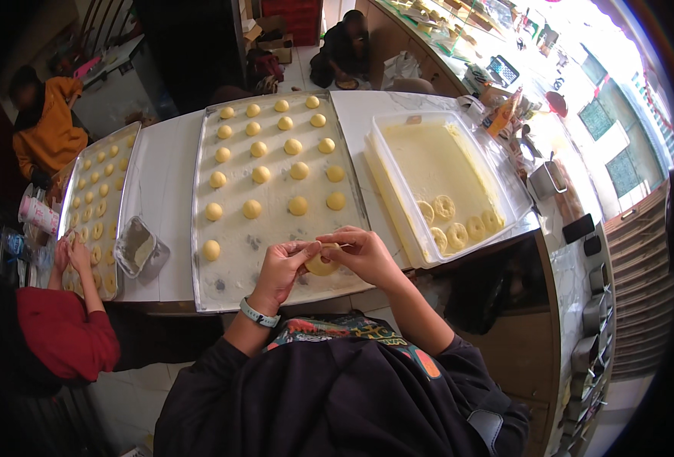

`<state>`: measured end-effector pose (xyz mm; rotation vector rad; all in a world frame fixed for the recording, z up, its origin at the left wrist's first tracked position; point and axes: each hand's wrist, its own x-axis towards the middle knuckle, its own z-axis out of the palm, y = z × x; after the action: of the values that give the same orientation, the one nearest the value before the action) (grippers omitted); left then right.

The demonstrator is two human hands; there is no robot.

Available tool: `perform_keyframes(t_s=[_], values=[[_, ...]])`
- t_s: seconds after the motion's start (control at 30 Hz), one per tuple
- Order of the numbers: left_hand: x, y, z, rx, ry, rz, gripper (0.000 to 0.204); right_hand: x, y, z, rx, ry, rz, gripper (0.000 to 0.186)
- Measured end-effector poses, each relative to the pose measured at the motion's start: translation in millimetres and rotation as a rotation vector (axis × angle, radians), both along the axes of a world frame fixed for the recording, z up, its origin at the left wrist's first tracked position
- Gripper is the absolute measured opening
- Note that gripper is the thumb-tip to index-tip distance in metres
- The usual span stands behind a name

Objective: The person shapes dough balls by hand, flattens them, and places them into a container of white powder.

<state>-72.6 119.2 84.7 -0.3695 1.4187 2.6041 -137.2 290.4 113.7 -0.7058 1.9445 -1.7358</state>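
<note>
Between my two hands is a ring of pale yellow dough (pixel 322 265), held up over the near edge of a large floured tray (pixel 234 286). My left hand (pixel 280 266), with a watch on its wrist, pinches the ring from the left. The fingers of my right hand (pixel 364 255) close on it from the right and partly cover it. Round dough balls (pixel 299 170) sit in rows on the tray beyond my hands. To the right, a clear plastic tub (pixel 421 164) with a yellow-coated inside holds several dough rings (pixel 456 234) at its near end.
At the left, a person in a red sleeve (pixel 67 327) works over another tray (pixel 116 293) of dough pieces. A small flour container (pixel 135 247) stands between the trays. Someone in orange (pixel 51 126) is farther back. Metal pans (pixel 596 312) line the right side.
</note>
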Motion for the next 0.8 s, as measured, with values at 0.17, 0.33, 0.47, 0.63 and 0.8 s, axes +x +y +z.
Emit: perform_keyframes(t_s=[0.17,0.33,0.47,0.63,0.8], values=[[0.4,2.5,-0.7,0.018,-0.036,0.088,0.025,-4.4,11.3,-1.2,0.018,-0.157,-0.043,0.027],[0.1,9.1,-7.4,0.003,-0.003,0.015,0.025,1.5,9.7,6.7,0.045,0.057,0.044,0.028],[-1.0,13.3,-2.6,0.007,0.0,0.034,0.025,-3.7,17.7,-4.4,-0.029,-0.246,0.043,0.029],[-2.2,14.8,4.4,-0.105,-0.011,-0.104,0.025,-2.1,21.6,-7.5,0.091,0.114,0.125,0.032],[-2.6,18.8,2.9,-0.18,-0.03,-0.179,0.026,-1.7,27.2,4.5,0.292,0.181,0.226,0.032]])
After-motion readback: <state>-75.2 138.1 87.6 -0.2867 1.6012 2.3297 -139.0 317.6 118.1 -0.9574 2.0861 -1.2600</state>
